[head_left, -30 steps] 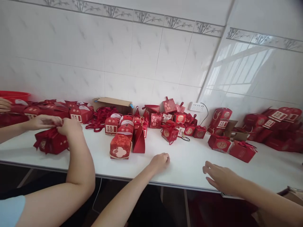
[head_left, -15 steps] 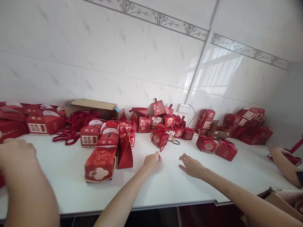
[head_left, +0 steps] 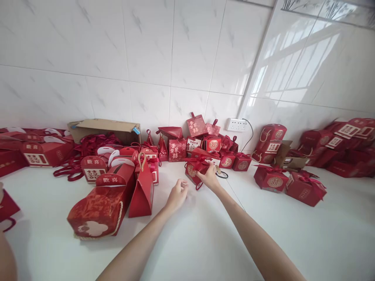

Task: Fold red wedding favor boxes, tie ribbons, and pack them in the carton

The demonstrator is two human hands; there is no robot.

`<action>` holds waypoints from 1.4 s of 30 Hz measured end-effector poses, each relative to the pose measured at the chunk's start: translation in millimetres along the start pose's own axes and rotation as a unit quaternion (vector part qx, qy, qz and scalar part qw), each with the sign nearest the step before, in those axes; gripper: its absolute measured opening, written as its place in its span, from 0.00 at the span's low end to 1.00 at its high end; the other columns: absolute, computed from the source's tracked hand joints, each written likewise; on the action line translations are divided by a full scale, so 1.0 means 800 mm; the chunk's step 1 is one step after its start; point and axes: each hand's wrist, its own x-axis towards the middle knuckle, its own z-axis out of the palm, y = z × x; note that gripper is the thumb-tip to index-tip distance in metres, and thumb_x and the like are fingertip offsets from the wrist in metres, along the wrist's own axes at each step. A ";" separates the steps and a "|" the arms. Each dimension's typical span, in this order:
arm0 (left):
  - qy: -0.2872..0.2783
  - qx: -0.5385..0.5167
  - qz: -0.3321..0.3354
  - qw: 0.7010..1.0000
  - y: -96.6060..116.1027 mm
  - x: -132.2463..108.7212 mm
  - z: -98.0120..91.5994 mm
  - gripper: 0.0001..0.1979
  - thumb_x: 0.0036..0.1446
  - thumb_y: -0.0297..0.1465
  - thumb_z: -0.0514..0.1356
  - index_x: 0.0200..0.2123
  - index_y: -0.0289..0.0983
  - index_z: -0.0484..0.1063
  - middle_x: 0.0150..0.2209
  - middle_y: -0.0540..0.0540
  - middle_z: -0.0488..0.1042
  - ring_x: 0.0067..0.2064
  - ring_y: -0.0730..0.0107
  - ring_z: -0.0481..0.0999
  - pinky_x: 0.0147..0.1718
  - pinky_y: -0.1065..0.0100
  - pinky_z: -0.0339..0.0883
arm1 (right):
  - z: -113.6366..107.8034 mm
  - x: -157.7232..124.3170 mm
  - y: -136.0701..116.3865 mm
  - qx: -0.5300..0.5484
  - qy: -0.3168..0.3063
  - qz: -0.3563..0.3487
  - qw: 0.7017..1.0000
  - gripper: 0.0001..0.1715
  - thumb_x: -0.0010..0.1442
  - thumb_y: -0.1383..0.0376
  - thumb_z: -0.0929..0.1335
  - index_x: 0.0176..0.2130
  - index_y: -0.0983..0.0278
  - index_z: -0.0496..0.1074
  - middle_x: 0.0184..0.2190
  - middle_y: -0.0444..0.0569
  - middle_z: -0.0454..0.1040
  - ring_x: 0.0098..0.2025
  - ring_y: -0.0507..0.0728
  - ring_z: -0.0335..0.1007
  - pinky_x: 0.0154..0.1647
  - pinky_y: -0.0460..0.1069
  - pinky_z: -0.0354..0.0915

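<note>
Right hand [head_left: 206, 176] touching one red box [head_left: 190, 172], gripping or not I cannot tell, left hand [head_left: 179, 191] half wide, two ribboned boxes [head_left: 270, 181] at right

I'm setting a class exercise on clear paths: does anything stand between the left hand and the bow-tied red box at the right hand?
Nothing visible does: only white tabletop shows between the left hand and the bow-tied red box. The right hand is at the box's right side, outside that gap.
</note>
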 end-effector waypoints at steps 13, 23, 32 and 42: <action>0.117 -0.113 0.068 0.984 0.004 0.007 -0.018 0.25 0.59 0.50 0.46 0.53 0.42 0.61 0.59 0.42 0.63 0.62 0.58 0.61 0.55 0.58 0.62 | -0.034 -0.041 0.055 0.175 -0.109 -0.329 0.922 0.50 0.47 0.60 0.68 0.63 0.64 0.44 0.61 0.62 0.52 0.62 0.69 0.52 0.59 0.65 0.59; 0.046 -0.077 0.144 0.986 0.014 -0.009 -0.012 0.38 0.49 0.44 0.62 0.60 0.39 0.53 0.59 0.38 0.62 0.59 0.52 0.64 0.54 0.56 0.64 | -0.036 -0.057 0.033 0.136 -0.148 -0.392 0.898 0.56 0.46 0.69 0.67 0.66 0.62 0.37 0.67 0.62 0.38 0.70 0.67 0.35 0.64 0.65 0.50; 0.036 -0.080 0.166 0.982 0.023 -0.019 -0.009 0.34 0.51 0.38 0.62 0.58 0.40 0.51 0.58 0.39 0.62 0.58 0.56 0.66 0.56 0.56 0.62 | -0.048 -0.058 0.022 0.564 -0.169 -0.076 0.805 0.39 0.54 0.35 0.56 0.56 0.53 0.56 0.55 0.55 0.69 0.60 0.66 0.62 0.59 0.66 0.55; 0.053 -0.049 0.161 0.984 0.022 -0.022 -0.005 0.36 0.50 0.41 0.62 0.58 0.40 0.50 0.57 0.37 0.60 0.58 0.56 0.65 0.55 0.54 0.62 | -0.023 -0.085 0.005 0.269 -0.047 -0.213 0.938 0.21 0.54 0.52 0.70 0.37 0.60 0.57 0.56 0.59 0.59 0.66 0.64 0.48 0.60 0.60 0.57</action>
